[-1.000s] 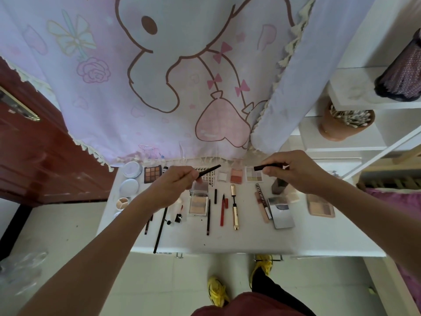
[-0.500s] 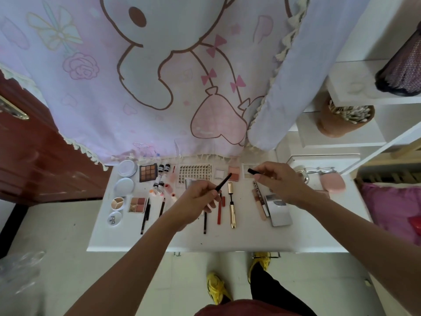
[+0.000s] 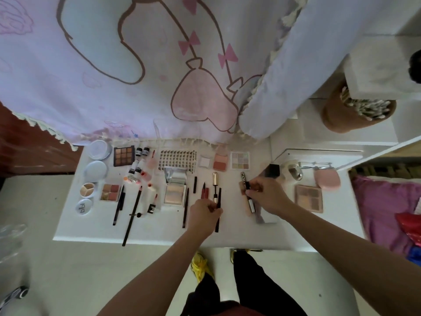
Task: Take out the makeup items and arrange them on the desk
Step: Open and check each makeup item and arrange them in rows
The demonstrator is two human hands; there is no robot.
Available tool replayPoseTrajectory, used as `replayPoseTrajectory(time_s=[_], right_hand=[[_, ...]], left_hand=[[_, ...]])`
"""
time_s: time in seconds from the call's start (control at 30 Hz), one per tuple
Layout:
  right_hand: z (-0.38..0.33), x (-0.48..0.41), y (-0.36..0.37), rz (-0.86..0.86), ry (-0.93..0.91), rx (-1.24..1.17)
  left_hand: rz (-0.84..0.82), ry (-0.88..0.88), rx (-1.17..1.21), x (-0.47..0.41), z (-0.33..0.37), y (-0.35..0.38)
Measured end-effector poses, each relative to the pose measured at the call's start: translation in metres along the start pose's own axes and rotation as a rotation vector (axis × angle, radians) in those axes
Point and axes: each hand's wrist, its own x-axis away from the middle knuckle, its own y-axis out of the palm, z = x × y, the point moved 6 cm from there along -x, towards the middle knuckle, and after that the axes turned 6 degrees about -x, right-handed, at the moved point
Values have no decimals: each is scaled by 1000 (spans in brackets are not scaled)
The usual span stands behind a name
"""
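White desk (image 3: 159, 233): makeup laid in rows, most sticks lying 12-to-6
Left hand (image 3: 205, 213): forearm in from 6 o'clock, knuckles up, fingers curled and pinching the black pencil (image 3: 219, 196) about mid-length
Pencil axis: near 12-to-6, top end leaning a touch toward 1 o'clock; which end is the tip is unclear
Pencil place: desk centre, just at 3 o'clock of the gold mascara (image 3: 214, 185)
Right hand (image 3: 267, 197): forearm in from 5 o'clock, fingertips clamped on a short dark cap (image 3: 247, 185), at 3 o'clock of the pencil
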Motion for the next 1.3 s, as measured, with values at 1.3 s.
replayPoseTrajectory(time_s=[1.3], right_hand=[[12,-89,55,-150,142,406]], left_hand=[[89,-3,-470,-33,10,55]])
